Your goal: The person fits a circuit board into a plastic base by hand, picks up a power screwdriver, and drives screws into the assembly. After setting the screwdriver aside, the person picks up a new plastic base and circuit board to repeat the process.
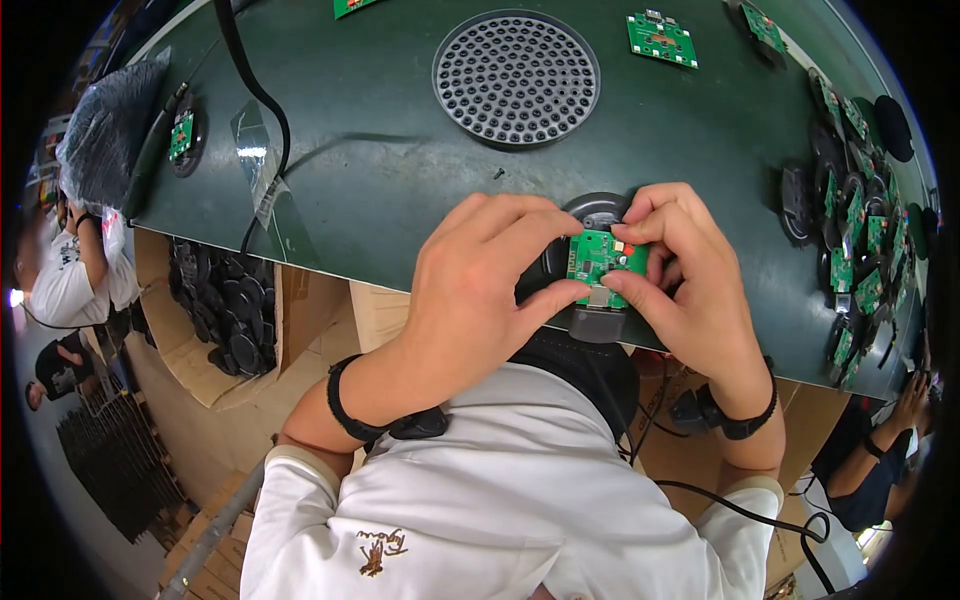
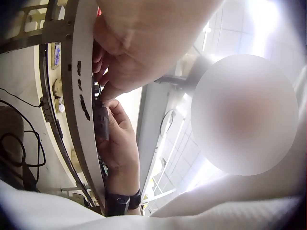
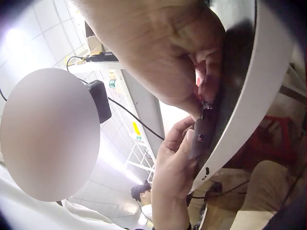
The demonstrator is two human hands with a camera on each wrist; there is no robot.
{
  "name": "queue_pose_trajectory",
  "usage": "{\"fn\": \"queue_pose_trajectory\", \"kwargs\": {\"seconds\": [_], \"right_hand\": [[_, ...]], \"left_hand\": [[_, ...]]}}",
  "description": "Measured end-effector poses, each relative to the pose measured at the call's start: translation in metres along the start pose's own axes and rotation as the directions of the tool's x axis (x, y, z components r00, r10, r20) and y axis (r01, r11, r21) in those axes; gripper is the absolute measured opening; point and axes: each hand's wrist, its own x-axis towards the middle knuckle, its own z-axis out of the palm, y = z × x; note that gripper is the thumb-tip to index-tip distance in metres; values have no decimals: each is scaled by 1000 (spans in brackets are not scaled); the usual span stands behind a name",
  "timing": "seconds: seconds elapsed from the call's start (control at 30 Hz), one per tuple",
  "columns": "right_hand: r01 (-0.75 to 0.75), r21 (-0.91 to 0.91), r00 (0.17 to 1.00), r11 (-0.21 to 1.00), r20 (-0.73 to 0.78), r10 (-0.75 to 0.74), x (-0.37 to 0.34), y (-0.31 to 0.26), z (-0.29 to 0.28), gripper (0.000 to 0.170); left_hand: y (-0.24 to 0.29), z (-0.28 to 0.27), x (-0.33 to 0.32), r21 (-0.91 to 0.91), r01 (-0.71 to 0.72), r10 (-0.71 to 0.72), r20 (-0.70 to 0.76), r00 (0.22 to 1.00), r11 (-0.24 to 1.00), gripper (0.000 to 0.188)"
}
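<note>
A green circuit board (image 1: 597,258) lies in a dark plastic housing (image 1: 600,326) near the table's front edge. My left hand (image 1: 490,265) grips the board's left side, index finger at its upper corner and thumb at its lower edge. On the other side my right hand (image 1: 695,265) pinches the board's right side between thumb and bent fingers, beside a small red part. The housing's rounded end shows beyond the board, and its near end sticks out toward me. In the left wrist view the housing (image 2: 101,123) appears edge-on between both hands.
A round, perforated dark tray (image 1: 516,78) stands at the back. Another board (image 1: 662,40) lies to its right. Many housings with boards (image 1: 868,240) are heaped at the right. A cable (image 1: 262,90) crosses the left side, above a carton of black parts (image 1: 225,310).
</note>
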Motion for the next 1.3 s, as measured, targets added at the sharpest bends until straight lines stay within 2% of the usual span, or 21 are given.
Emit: {"fn": "queue_pose_trajectory", "kwargs": {"seconds": [0.27, 0.47, 0.53, 0.6, 0.77, 0.97, 1.3], "right_hand": [[-4, -4, 1000, 1000, 3, 4, 1, 1, 0, 35], [-37, -7, 999, 999, -28, 37, 1, -7, 2, 34], [-25, 14, 999, 1000, -30, 25, 0, -5, 3, 34], [-39, 1, 999, 999, -38, 39, 0, -4, 4, 34], [-11, -3, 998, 1000, -61, 11, -3, -2, 4, 36], [21, 34, 998, 999, -57, -19, -4, 3, 5, 34], [16, -31, 999, 999, -51, -18, -3, -2, 3, 32]], "left_hand": [[-5, -2, 3, 6, -28, 28, 41, 999, 1000, 44], [-6, -3, 7, -73, 34, -33, 17, 999, 997, 43], [-5, -7, 12, -77, 101, -93, 102, 990, 992, 42], [-7, -8, 14, -85, 66, -59, 81, 995, 994, 43], [-3, -8, 17, -56, 113, -105, 122, 987, 992, 44], [-4, -7, 15, -92, 93, -83, 100, 992, 991, 44], [-1, -9, 14, -101, 117, -104, 123, 987, 988, 43]]}}
